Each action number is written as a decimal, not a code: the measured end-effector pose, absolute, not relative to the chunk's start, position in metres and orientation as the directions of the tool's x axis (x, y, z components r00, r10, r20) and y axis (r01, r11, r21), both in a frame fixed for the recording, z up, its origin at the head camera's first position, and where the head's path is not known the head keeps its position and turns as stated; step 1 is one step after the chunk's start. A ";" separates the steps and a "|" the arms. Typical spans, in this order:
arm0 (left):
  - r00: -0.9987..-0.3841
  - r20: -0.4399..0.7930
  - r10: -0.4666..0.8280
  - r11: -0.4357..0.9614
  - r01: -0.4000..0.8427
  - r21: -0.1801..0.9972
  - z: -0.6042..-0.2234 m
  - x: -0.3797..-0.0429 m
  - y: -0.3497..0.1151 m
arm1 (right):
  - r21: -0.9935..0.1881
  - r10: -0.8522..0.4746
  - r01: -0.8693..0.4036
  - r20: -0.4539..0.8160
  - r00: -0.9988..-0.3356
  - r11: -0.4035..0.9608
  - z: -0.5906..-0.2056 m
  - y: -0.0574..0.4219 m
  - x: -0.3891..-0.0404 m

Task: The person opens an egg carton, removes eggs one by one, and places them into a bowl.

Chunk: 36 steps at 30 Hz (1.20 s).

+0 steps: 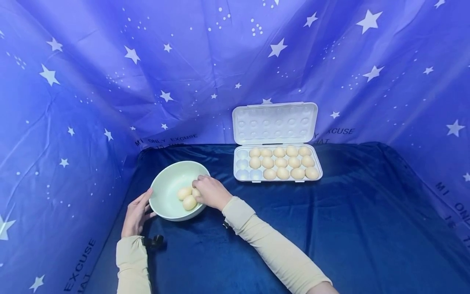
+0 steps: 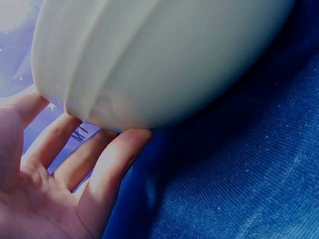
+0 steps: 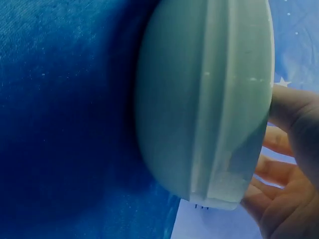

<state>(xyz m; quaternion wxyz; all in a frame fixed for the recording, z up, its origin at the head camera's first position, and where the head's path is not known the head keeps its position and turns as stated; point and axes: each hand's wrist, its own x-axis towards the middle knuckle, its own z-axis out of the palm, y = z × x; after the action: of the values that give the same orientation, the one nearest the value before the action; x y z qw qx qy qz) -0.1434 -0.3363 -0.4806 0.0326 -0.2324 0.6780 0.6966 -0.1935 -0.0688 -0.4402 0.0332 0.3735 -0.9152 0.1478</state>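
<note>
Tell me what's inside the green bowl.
Two eggs lie inside the bowl; the right hand holds a third, partly covered, beside them. Whatever lies under that hand cannot be seen.

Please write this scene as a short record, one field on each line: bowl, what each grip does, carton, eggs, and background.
Bowl: pale green, on dark blue cloth
Eggs in bowl: three visible
Left grip: fingertips on the bowl's outer side
Right grip: over the bowl's rim, fingers on one egg; whether lifted, cannot tell
Carton: lid open
Carton eggs: fourteen; four empty cups, left side
Backdrop: purple-blue, white stars
</note>
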 end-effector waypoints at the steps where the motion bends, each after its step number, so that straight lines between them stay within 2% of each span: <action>1: -0.890 -0.368 -0.270 -0.085 -0.359 0.929 -0.481 -0.143 -0.336 | -0.243 -0.672 -0.692 0.171 -0.720 0.680 -0.442 -0.068 -0.194; 15: -0.899 -0.351 -0.261 -0.064 -0.347 0.936 -0.477 -0.147 -0.334 | -0.319 -0.643 -0.670 0.201 -0.739 0.670 -0.444 -0.067 -0.195; 26: -0.901 -0.343 -0.264 -0.052 -0.342 0.938 -0.478 -0.140 -0.334 | -0.313 -0.631 -0.663 0.211 -0.746 0.680 -0.449 -0.070 -0.191; 36: -0.894 -0.357 -0.270 -0.065 -0.353 0.933 -0.481 -0.142 -0.335 | -0.165 -0.648 -0.660 0.123 -0.751 0.733 -0.443 -0.075 -0.189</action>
<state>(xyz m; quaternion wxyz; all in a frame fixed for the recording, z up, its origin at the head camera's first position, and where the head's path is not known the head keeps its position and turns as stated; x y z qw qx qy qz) -0.1421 -0.3354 -0.4814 0.0299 -0.2280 0.6831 0.6932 -0.1887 -0.0747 -0.4431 0.0286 0.3513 -0.9305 0.0996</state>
